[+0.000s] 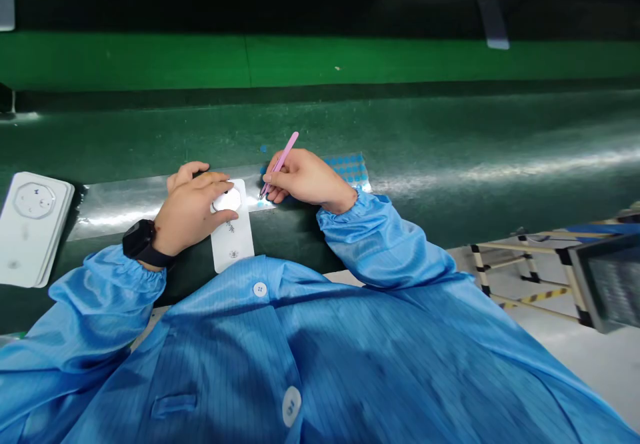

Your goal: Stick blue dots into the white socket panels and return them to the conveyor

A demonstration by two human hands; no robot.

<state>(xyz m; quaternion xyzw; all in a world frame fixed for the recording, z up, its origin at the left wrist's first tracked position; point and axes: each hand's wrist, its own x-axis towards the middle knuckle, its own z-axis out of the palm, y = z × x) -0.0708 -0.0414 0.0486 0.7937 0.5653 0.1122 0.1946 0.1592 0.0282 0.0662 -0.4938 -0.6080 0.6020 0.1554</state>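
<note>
A white rectangular plate [234, 241] with an octagonal outline and small printed marks lies at the table's near edge. Over its left side rests my left hand [193, 207], fingers spread, with the thumb and a fingertip on its face. My right hand [305, 177] grips pink tweezers [287, 147] like a pen. The tweezer tips point down just right of the plate, beside a tiny blue spot. Under both hands runs a clear film strip [120, 201]. Blue round stickers [353, 167] sit in rows at its right end, partly hidden by my right hand.
A stack of similar white plates [35, 227] stands at the far left. One blue dot [263, 149] lies on the green table mat [425, 144] beyond my right hand. On the floor at right is a tube-frame rack [525, 271] near a grey bin [613, 281].
</note>
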